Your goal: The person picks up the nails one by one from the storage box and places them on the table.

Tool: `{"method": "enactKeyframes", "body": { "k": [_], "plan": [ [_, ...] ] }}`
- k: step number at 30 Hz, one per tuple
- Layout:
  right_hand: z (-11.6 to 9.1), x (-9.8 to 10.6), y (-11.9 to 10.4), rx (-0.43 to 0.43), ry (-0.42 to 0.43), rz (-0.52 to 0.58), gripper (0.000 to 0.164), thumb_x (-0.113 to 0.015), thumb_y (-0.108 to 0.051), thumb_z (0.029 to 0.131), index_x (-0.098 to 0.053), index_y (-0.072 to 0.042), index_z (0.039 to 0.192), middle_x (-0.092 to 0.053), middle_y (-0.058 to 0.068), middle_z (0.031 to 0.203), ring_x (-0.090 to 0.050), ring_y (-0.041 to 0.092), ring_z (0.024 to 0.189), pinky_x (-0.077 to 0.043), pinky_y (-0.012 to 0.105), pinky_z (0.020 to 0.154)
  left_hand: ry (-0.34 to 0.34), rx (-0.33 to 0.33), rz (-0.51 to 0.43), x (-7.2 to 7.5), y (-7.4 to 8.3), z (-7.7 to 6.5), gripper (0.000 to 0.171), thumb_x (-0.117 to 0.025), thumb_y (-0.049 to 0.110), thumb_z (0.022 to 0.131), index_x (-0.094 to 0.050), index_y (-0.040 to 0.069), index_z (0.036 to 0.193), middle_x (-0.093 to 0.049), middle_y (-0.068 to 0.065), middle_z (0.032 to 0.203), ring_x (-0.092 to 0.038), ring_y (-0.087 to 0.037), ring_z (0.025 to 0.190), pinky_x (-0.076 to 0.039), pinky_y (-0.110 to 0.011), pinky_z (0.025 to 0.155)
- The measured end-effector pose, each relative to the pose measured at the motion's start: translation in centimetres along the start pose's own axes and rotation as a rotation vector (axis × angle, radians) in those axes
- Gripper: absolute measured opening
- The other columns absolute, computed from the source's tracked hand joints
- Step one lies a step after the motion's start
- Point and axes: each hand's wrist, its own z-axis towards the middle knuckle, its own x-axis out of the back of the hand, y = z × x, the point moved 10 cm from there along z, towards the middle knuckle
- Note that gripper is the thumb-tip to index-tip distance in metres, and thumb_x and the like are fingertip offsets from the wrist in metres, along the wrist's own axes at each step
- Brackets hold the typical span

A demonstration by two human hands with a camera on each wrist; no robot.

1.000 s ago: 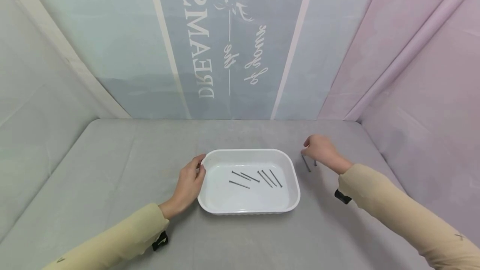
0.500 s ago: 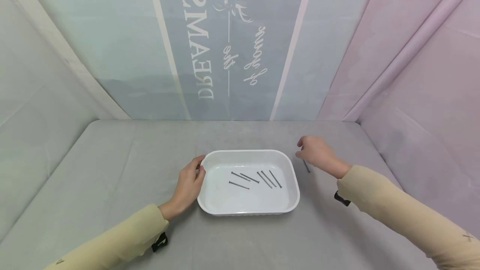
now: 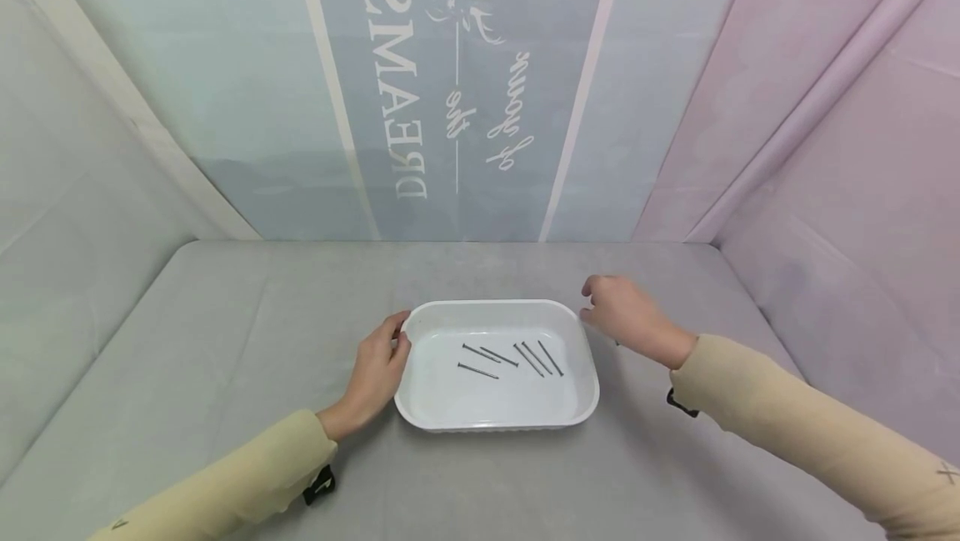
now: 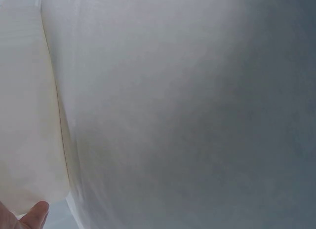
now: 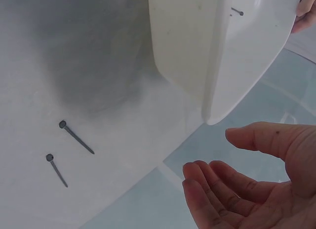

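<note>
Along the left edge, the upright side of a white dish (image 4: 29,105) is seen, its lower end met by the thumb and finger of the left grip (image 4: 33,219). Most of the view is filled by the pale grey counter (image 4: 168,100), darkly shaded toward the right.

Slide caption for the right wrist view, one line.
Empty right grip, fingers loosely bent, near the corner of a white dish; two nails lie on gray cloth.
</note>
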Motion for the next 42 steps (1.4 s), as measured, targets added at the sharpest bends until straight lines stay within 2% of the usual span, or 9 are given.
{"method": "enactKeyframes", "body": {
  "k": [8, 23, 34, 42],
  "plan": [
    [-0.2, 0.4, -1.8, 0.051, 0.043, -0.046, 0.029, -0.063, -0.008, 0.08, -0.06, 0.009, 0.104, -0.063, 0.02, 0.095, -0.061, 0.027, 0.082, -0.051, 0.039, 0.068, -0.003, -0.003, 0.008, -0.1, 0.1, 0.1, 0.033, -0.045, 0.002, 0.089, -0.051, -0.005, 0.121, -0.061, -0.019, 0.102, -0.059, -0.025, 0.088, -0.049, -0.037, 0.071],
    [-0.9, 0.8, -4.2, 0.094, 0.069, -0.091, 0.031, -0.063, -0.007, 0.08, -0.059, 0.008, 0.107, -0.061, 0.021, 0.099, -0.06, 0.022, 0.074, -0.051, 0.032, 0.06, -0.005, 0.008, 0.005, -0.1, -0.1, 0.0, 0.034, -0.044, 0.002, 0.089, -0.051, -0.006, 0.121, -0.06, -0.02, 0.105, -0.059, -0.027, 0.093, -0.05, -0.039, 0.074],
    [-1.0, 0.4, -6.1, 0.138, 0.086, -0.12, 0.028, -0.064, -0.006, 0.079, -0.061, 0.006, 0.104, -0.062, 0.017, 0.094, -0.06, 0.022, 0.073, -0.05, 0.03, 0.058, -0.015, 0.013, -0.006, -0.2, -0.3, -0.1, 0.033, -0.043, 0.003, 0.09, -0.051, -0.005, 0.121, -0.059, -0.021, 0.11, -0.059, -0.029, 0.097, -0.05, -0.04, 0.076],
    [-1.4, 0.0, -7.7, 0.193, 0.105, -0.134, 0.026, -0.066, -0.005, 0.077, -0.062, 0.004, 0.101, -0.062, 0.013, 0.09, -0.058, 0.018, 0.069, -0.049, 0.027, 0.056, -0.013, 0.013, -0.004, -0.2, -0.3, -0.1, 0.033, -0.043, 0.003, 0.091, -0.051, -0.005, 0.121, -0.059, -0.02, 0.109, -0.06, -0.029, 0.096, -0.05, -0.04, 0.075]
  ]
}}
